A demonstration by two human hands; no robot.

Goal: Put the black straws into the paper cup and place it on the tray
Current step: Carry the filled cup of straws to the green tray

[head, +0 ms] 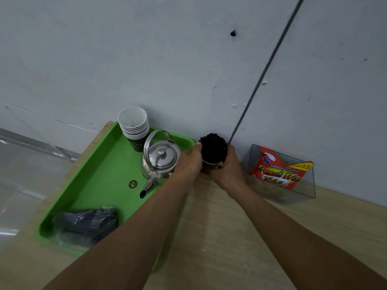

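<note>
Black straws [213, 146]: we see a dense bundle standing upright in the cup, its tips fanning out above the rim.
Paper cup [210, 164]: we find it held over the counter [230, 237], close to the wall and just past the far right corner of the tray; whether it rests on the counter we cannot tell.
Left hand [187, 164]: wrapped round the cup's left side, thumb raised against the straws.
Right hand [227, 170]: curled round the cup's right side, clamped on it.
Tray [100, 164]: green, on the counter's left part, and the cup is not yet on it.
On the tray: a stack of paper cups [134, 126] at the far edge, a steel kettle [161, 160] beside it, a plastic bag of dark straws [85, 223] at the near left corner.
Right of the hands: a clear holder [307, 185] with a red snack packet [280, 170].
Progress: we judge the filling done; setting the cup on the tray remains.
</note>
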